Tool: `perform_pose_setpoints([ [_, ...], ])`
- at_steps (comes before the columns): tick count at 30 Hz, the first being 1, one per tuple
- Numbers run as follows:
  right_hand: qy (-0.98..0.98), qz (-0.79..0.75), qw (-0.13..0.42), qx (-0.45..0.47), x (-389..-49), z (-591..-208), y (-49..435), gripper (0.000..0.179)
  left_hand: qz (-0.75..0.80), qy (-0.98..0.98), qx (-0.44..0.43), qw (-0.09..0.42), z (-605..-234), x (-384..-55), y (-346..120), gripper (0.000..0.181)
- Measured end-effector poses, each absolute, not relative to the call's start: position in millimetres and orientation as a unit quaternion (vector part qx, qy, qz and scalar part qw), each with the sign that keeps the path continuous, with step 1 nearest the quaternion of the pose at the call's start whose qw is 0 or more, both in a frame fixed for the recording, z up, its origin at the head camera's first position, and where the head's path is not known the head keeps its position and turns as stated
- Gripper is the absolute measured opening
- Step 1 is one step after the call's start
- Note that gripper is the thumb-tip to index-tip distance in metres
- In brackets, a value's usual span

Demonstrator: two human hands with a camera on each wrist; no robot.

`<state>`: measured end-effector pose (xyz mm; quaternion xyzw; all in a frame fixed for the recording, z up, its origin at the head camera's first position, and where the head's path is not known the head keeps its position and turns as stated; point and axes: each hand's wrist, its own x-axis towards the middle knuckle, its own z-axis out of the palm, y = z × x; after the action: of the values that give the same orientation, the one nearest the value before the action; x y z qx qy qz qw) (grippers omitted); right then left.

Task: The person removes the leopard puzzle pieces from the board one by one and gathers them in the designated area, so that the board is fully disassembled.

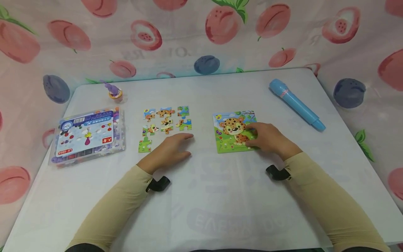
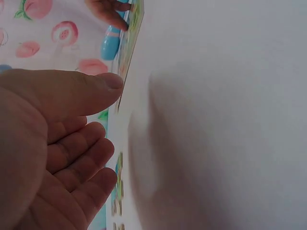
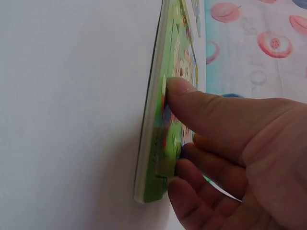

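A square leopard jigsaw board (image 1: 225, 138) lies flat right of the table's middle. My right hand (image 1: 267, 138) reaches over its right side, thumb and forefinger spread apart on the picture. In the right wrist view, the thumb (image 3: 211, 105) touches the green face of the board (image 3: 152, 182); whether it pinches a loose piece is unclear. My left hand (image 1: 167, 150) hovers between the board and several loose jigsaw pieces (image 1: 167, 123), holding nothing. The left wrist view shows its thumb (image 2: 91, 93) extended and its fingers loosely bent. Nearest that hand is a green piece (image 1: 145, 145).
On the left stands a clear plastic box (image 1: 121, 141) of beads with a printed label. Behind it is a small purple figure (image 1: 112, 90) on a round base. A blue microphone-shaped tube (image 1: 296, 104) lies at the back right. Fruit-patterned cloth (image 1: 176, 31) hangs behind the white table (image 1: 217, 196).
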<state>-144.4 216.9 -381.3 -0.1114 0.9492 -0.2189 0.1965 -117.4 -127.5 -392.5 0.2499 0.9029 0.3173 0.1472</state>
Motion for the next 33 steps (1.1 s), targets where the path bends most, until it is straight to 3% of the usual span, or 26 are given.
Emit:
perform_pose_setpoints([
  [33, 0.939, -0.237, 0.218, -0.117, -146.1, -380.4, 226.7, 0.062, 0.291, 0.879, 0.316, 0.208, -396.0, -150.2, -23.0, 0.058],
])
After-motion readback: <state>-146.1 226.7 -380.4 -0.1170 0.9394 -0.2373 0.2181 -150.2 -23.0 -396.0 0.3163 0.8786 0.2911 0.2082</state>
